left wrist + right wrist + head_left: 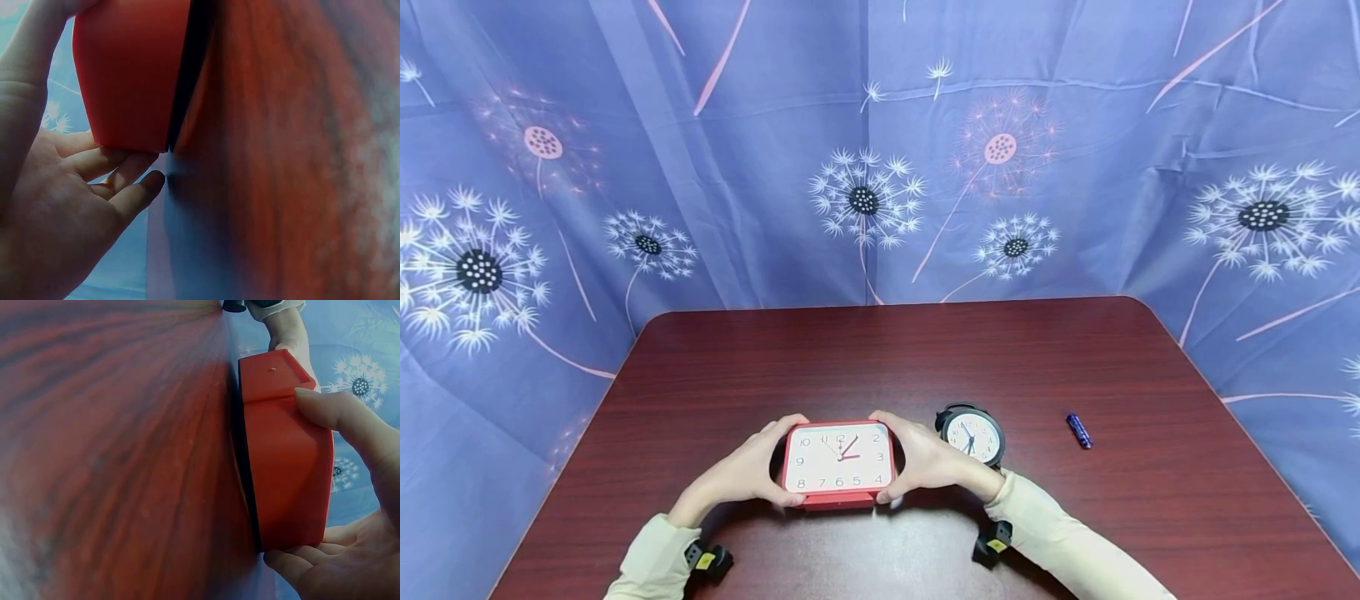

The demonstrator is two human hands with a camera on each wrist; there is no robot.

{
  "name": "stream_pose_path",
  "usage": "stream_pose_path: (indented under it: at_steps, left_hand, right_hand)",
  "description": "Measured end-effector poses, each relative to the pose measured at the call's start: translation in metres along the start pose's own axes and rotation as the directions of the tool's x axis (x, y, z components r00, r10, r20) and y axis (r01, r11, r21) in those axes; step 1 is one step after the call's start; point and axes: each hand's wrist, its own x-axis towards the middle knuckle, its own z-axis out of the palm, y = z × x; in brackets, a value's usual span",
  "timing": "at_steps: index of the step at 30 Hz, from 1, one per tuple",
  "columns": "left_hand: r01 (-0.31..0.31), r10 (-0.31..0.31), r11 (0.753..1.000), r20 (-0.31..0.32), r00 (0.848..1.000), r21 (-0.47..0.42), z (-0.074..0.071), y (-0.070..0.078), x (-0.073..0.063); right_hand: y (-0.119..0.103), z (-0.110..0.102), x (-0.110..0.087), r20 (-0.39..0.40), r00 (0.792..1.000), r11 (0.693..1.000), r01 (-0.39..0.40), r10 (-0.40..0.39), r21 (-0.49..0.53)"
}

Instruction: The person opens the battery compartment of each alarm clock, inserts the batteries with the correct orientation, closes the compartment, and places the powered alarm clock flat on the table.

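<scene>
Reaching in from the lower left of the frame, there's the left hand (748,468), pale sleeve (651,560) behind it and a small black wrist camera (709,562) strapped on. Its grip is closed on the left end of the red clock (837,468), fingers over the upper corner, thumb along the bottom edge. The left wrist view has it close up: fingertips gathered at the end of the red side, the thumb running up to the top of the frame.

Into the lower middle now, and here's that clock, its red case framing a white dial with red hands, numerals upright, face turned up to the head camera, right between the two hands over the bench (880,358).

On to the right hand (922,457), arm slanting in from the lower right, and this grip is closed too: fingers at the upper right corner, thumb below. In the right wrist view the thumb presses by the step in the red case, fingers bent under the opposite edge.

Just right of that hand, a round black alarm clock (973,437), partly covered by the wrist. Further right, well apart, a blue battery (1079,431) lies slanted. And across the top, the blue dandelion curtain (760,208).
</scene>
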Motion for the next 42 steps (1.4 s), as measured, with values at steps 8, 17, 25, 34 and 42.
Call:
stream_pose_path:
  at_steps: [8,17,25,34,42]
  left_hand:
    - [0.011,-0.011,1.000,0.007,1.000,-0.001,0.0001,0.0008,0.0007]
    - [0.014,-0.014,1.000,0.012,1.000,0.000,0.0007,0.0010,-0.0006]
    - [0.018,-0.017,1.000,0.036,0.999,-0.007,-0.0004,0.0019,-0.0007]
    - [0.040,-0.038,0.999,0.078,0.996,-0.026,-0.0021,0.0041,-0.0009]
    - [0.038,-0.034,0.999,0.095,0.995,-0.036,-0.0025,0.0041,-0.0012]
  right_hand:
    - [0.0006,0.0013,0.0005,0.002,1.000,1.000,0.021,-0.021,0.012]
    - [0.0036,0.0033,-0.0002,0.009,1.000,1.000,0.025,-0.025,0.000]
    - [0.0035,0.0019,-0.0006,0.015,0.999,0.999,0.041,-0.041,-0.007]
    - [0.0033,0.0017,-0.0008,0.023,0.999,0.999,0.045,-0.045,0.005]
    - [0.0049,0.0031,-0.0004,0.031,0.998,0.999,0.048,-0.048,0.002]
